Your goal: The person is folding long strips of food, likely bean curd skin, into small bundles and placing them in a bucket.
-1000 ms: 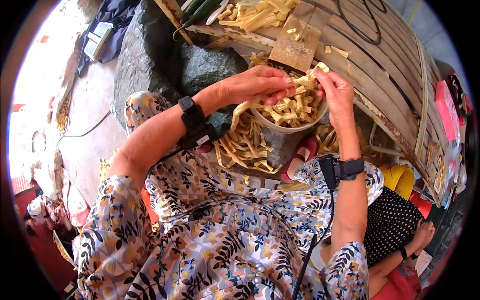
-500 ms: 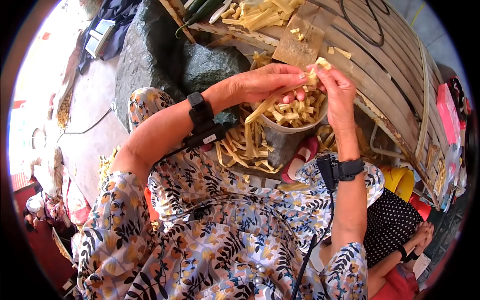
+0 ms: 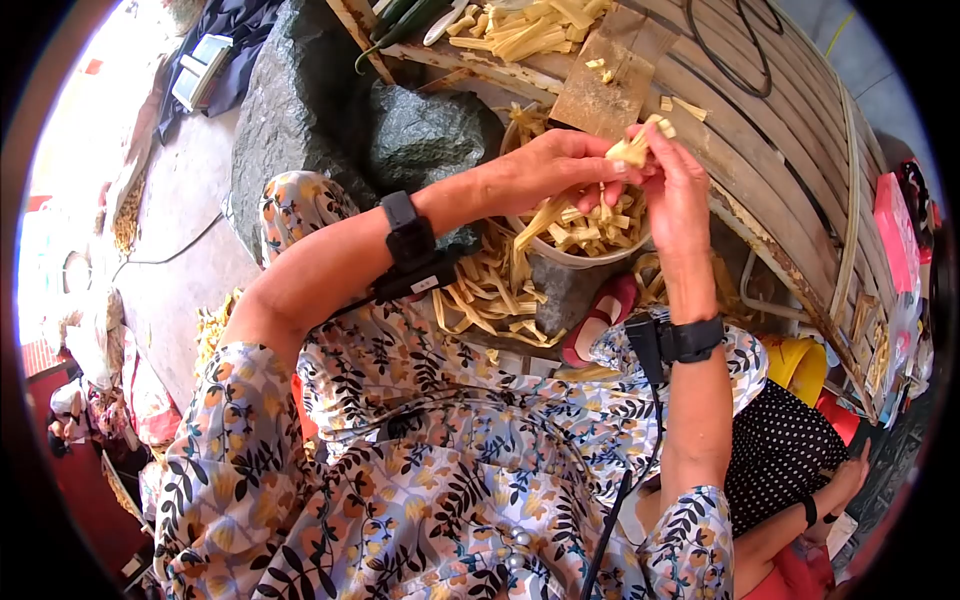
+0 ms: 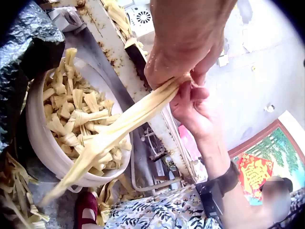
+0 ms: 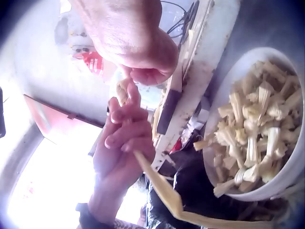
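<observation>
Both hands meet above a white bucket (image 3: 575,260) of short knotted yellow pieces. My left hand (image 3: 560,172) pinches a pale yellow strip, its fingers curled round it; the strip's long tail (image 4: 119,126) hangs down past the bucket in the left wrist view. My right hand (image 3: 682,190) grips the upper end (image 3: 662,126) of the strip between thumb and fingers. In the right wrist view the strip (image 5: 164,193) comes out below the left hand's curled fingers (image 5: 128,129). The fingers partly hide the bunched part of the strip.
A slatted wooden surface (image 3: 760,150) holds a small board (image 3: 605,85), a pile of yellow strips (image 3: 530,35) and a black cable. Dark rocks (image 3: 425,130) stand left of the bucket. Loose strips (image 3: 490,295) lie below it. Another person's arm (image 3: 800,515) is at lower right.
The hands have shifted slightly right, and the bunched strip between them has been turned. The strip's tail has moved right beside the bucket. The other person's hands have moved apart.
</observation>
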`<state>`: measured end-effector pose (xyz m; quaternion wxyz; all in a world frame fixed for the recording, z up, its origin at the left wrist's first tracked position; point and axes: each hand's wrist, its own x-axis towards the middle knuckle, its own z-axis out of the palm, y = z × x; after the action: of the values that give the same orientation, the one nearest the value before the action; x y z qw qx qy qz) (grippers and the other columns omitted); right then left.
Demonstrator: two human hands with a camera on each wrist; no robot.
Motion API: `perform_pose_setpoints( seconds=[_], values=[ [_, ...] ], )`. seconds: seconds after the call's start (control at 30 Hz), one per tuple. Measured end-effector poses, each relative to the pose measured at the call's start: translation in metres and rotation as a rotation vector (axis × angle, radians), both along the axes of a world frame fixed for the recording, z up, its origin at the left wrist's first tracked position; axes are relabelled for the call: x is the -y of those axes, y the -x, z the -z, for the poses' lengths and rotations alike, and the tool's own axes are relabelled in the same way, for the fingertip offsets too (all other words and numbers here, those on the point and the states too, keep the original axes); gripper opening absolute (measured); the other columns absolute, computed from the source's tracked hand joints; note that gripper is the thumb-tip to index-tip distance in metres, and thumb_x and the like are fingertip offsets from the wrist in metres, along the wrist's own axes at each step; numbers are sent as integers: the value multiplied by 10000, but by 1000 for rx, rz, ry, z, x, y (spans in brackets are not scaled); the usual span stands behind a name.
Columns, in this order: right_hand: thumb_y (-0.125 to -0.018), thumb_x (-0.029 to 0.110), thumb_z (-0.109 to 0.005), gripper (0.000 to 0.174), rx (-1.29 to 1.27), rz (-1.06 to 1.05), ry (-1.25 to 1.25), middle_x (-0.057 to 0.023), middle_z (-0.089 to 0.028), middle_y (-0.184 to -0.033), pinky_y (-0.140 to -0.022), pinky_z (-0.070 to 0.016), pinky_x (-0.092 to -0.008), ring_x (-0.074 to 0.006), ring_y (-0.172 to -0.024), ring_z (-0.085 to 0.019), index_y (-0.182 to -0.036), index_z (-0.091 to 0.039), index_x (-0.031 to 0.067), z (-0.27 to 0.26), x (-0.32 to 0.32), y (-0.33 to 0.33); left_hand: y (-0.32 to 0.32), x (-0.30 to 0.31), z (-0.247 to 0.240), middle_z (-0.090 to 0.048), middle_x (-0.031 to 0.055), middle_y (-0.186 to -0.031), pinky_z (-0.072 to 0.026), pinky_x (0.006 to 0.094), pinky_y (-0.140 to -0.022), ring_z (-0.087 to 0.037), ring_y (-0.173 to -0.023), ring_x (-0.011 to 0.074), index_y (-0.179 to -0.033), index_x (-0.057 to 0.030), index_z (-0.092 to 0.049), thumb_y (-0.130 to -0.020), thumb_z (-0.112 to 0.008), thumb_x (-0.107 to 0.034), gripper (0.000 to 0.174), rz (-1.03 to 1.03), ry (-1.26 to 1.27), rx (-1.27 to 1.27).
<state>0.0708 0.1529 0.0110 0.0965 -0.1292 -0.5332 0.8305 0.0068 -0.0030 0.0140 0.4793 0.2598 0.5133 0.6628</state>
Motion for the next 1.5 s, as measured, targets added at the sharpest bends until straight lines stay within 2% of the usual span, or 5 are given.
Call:
perform_pose_setpoints(
  seconds=[0.1,0.27,0.57,1.1,1.5],
  values=[
    [-830,246,-602,227,81,102,-153,29,-560,-728,-526,-382,-154,-31,-647,-485,-895,-647,34,-9,-5,-1,9,10,0,-538,-11,-696,-376,169,-521,-442,-545,44,-969,-27,-581,-914,-452,-226,244,-4,62,-133],
    [-769,163,-661,210,124,-203,-221,29,-567,-700,-459,-314,-134,-9,-541,-434,-927,-626,28,-7,1,-5,13,11,5,-519,-33,-669,-343,164,-500,-409,-530,28,-949,-27,-595,-913,-453,-210,233,32,117,-283],
    [-775,123,-637,126,44,-100,-272,37,-538,-660,-438,-278,-144,2,-512,-394,-856,-634,27,-1,-6,-7,18,17,2,-506,-41,-645,-290,149,-443,-370,-505,3,-971,-12,-589,-903,-468,-184,221,64,130,-132],
    [-792,178,-642,202,109,19,-264,-31,-584,-675,-450,-383,-149,-29,-516,-470,-851,-627,-15,-23,-21,16,45,11,-20,-535,-15,-660,-364,167,-481,-447,-515,39,-919,5,-601,-892,-489,-209,243,32,192,-288],
    [-774,133,-659,149,-50,376,-78,-55,-592,-663,-468,-425,-188,-66,-515,-495,-742,-608,-3,-14,-32,67,109,-11,-19,-504,-22,-600,-353,208,-504,-434,-557,49,-814,-11,-643,-827,-561,-183,192,-423,167,-828]
  ],
)
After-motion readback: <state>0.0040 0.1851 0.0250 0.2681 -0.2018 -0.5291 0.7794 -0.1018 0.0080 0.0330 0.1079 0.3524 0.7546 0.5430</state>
